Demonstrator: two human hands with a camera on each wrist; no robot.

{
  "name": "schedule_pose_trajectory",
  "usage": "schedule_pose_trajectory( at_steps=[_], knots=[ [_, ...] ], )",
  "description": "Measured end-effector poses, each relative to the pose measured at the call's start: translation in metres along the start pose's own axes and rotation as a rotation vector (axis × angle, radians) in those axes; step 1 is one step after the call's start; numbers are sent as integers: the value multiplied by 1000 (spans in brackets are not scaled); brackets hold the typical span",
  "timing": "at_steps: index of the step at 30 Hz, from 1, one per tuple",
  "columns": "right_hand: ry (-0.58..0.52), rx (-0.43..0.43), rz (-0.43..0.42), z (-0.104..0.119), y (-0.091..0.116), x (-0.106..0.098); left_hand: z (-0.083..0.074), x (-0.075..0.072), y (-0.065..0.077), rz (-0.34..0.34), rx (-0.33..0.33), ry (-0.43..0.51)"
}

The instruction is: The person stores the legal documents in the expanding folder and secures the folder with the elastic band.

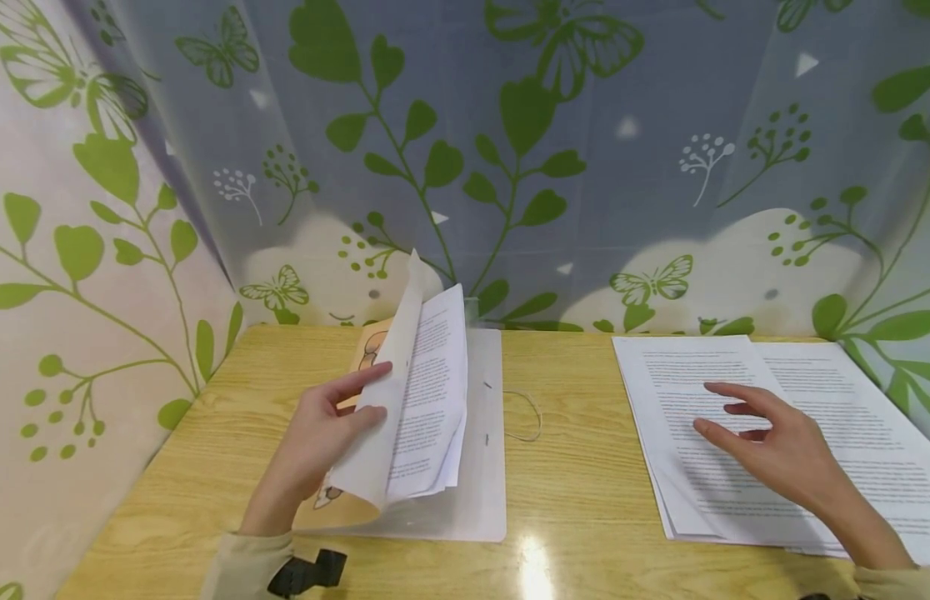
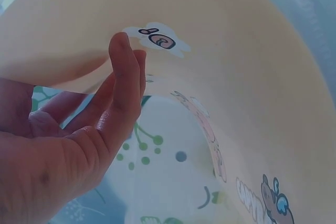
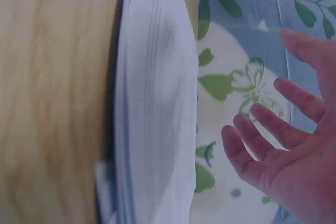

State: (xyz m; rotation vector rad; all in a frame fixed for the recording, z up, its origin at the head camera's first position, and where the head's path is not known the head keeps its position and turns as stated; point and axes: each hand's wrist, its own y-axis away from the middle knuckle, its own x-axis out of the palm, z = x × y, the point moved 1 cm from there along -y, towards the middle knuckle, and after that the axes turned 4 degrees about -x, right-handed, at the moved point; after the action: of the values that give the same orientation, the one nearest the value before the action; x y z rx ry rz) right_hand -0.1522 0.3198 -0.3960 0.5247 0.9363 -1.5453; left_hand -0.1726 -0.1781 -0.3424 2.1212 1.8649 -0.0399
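On the left of the table lies a document folder with printed sheets (image 1: 427,400) inside and a pale, see-through back cover (image 1: 483,500). Its front cover (image 1: 396,417) is lifted and bent, white inside and orange with cartoon animals outside. My left hand (image 1: 322,433) holds that cover near its free edge, thumb and index finger against the white side. In the left wrist view, other fingers of this hand show before the orange face (image 2: 210,19). My right hand (image 1: 787,450) hovers, fingers spread and holding nothing, above a stack of printed paper (image 1: 682,467).
A second pile of printed pages (image 1: 847,400) lies partly under the stack at the right. A thin elastic loop (image 1: 540,421) sticks out from the folder's right edge over the wooden table (image 1: 570,467). A patterned curtain (image 1: 660,167) closes off the back and sides.
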Motion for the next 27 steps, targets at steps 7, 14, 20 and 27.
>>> schedule_pose_trajectory(
  at_steps=[7,14,20,27],
  knots=[
    [90,33,12,-21,5,-7,1,0,0,6,0,12],
    [179,81,36,-37,8,-13,3,-1,-2,1,-11,10],
    [222,79,21,-51,10,-19,4,-2,-3,5,-4,12],
    [274,119,89,-67,11,-27,5,-2,-4,0,-19,14]
  ],
)
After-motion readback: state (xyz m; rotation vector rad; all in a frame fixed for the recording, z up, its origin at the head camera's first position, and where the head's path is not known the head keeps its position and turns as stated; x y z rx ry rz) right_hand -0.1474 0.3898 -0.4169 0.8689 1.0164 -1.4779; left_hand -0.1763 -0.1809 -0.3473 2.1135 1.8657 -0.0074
